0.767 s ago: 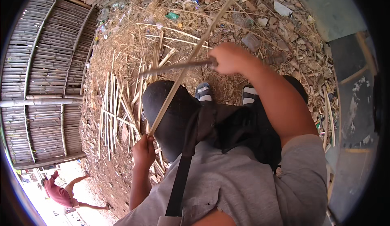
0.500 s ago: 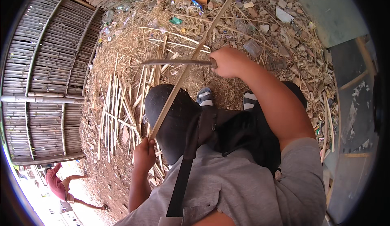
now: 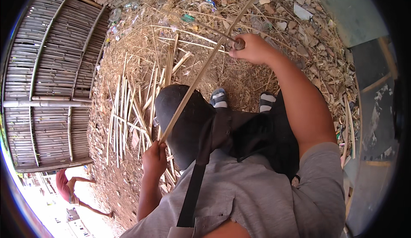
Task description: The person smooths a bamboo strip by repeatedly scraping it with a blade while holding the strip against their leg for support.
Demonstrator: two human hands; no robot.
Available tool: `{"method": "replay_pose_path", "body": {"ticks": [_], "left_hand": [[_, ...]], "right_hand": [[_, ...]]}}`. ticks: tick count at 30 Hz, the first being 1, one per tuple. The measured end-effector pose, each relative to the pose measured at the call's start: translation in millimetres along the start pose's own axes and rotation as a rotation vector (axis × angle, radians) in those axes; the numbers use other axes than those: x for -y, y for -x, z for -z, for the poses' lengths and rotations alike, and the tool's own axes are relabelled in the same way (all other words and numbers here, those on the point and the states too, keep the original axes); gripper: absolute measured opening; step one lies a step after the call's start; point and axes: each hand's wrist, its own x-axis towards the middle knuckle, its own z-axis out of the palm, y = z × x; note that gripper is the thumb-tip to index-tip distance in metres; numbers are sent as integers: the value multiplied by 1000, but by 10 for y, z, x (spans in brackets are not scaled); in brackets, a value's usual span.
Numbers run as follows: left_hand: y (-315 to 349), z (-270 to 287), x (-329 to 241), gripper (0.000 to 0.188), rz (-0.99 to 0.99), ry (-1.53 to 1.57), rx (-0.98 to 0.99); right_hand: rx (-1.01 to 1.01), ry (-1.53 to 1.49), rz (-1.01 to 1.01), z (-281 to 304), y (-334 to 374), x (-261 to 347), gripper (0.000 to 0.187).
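Note:
A long bamboo strip [image 3: 195, 84] slants across my black-clad left knee, from its near end at the lower left up to the far right. My left hand [image 3: 155, 159] is closed around that near end. Farther along, my right hand [image 3: 256, 50] grips the handle of a long, thin-bladed knife [image 3: 222, 34]. Its blade crosses the strip and points to the far left, looking thin and partly blurred; whether it touches the strip I cannot tell.
Several split bamboo strips [image 3: 124, 118] lie on the ground to my left. Rubble and litter [image 3: 295, 32] cover the ground ahead. A bamboo-slat panel [image 3: 51, 71] stands at the left, and dark sheets [image 3: 376, 114] at the right. Another person [image 3: 66, 188] bends at the lower left.
My right hand has moved farther along the strip and slightly right. The knife has turned from level to tilted, its tip now pointing farther away. The strip's far end has shifted slightly right.

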Motion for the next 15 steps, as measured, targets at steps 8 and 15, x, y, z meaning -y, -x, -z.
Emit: {"method": "replay_pose_path", "body": {"ticks": [8, 15], "left_hand": [[-192, 3, -191, 22, -98, -16, -75], [-200, 103, -209, 25, -40, -35, 57]], "right_hand": [[48, -609, -91, 83, 34, 101, 28], [37, -843, -85, -98, -61, 21, 31]]}}
